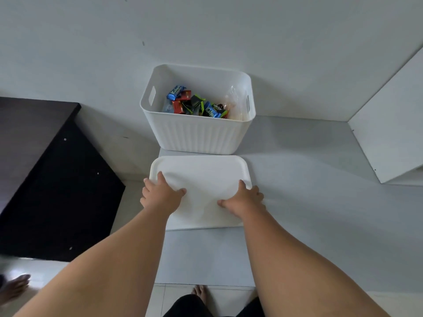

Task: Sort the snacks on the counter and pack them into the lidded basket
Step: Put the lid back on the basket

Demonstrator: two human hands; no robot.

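Note:
A white ribbed basket [196, 136] stands on the pale counter against the wall, with no lid on it. Inside lie several wrapped snacks [194, 104] in blue, red and green-black packets, plus a clear bag at the right. The flat white lid [201, 172] lies on the counter just in front of the basket. My left hand [160, 194] grips the lid's left edge, thumb on top. My right hand [243, 199] grips its right edge the same way. The lid's near corners are hidden under my hands.
The grey counter [320, 179] stretches to the right, where a white panel [393, 124] closes it off. A dark brown and black piece of furniture [52, 179] stands at the left. Bare feet show on the tiled floor below, one [16, 284] at the far left.

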